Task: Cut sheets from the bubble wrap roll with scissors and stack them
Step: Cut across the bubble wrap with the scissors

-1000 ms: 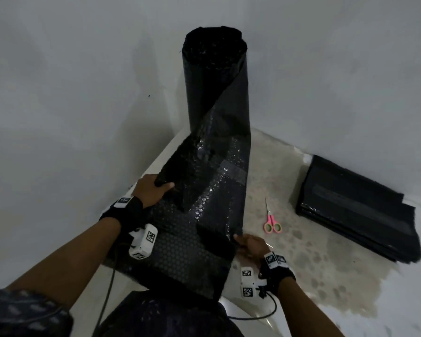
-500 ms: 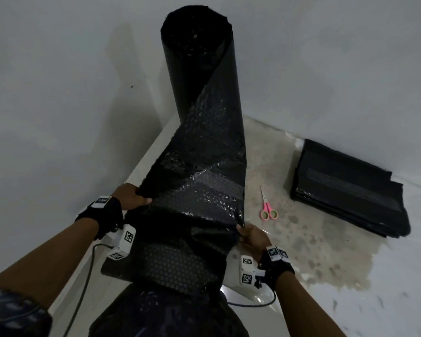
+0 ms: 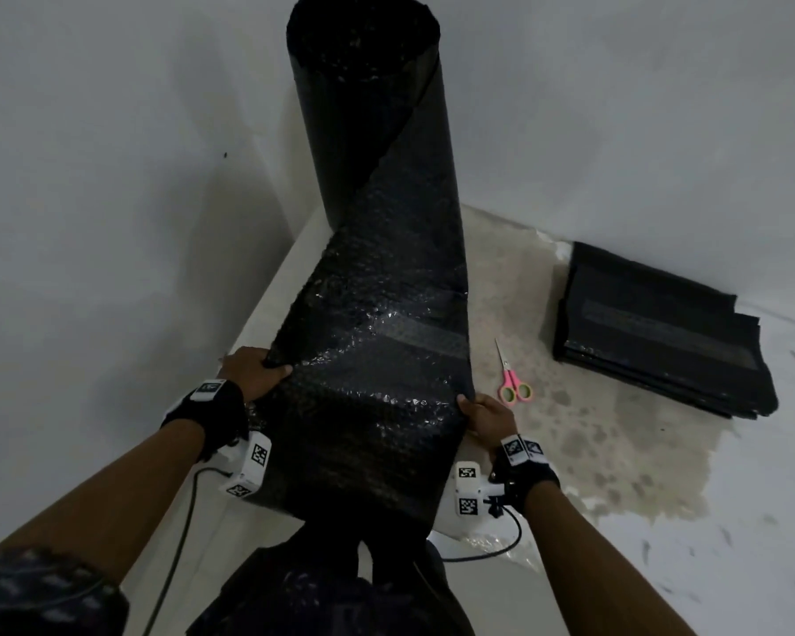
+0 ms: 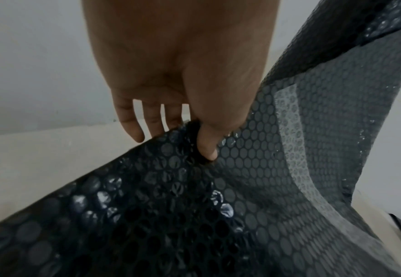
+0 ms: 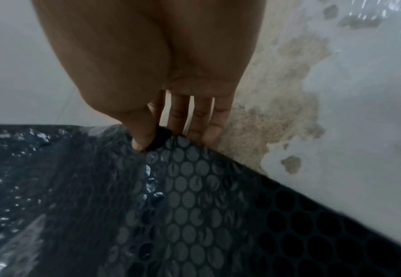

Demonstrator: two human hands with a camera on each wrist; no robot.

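The tall upright roll of black bubble wrap (image 3: 368, 121) is glossy, and its unrolled sheet (image 3: 372, 406) shows a honeycomb pattern of grey round bubbles with one paler translucent band across it. Right of it lie small scissors with pink and yellow-green handles (image 3: 512, 383). Far right sits a flat stack of black cut sheets (image 3: 662, 342), also crossed by a grey band. The white tabletop (image 3: 730, 521) carries a mottled beige stain (image 3: 593, 433).
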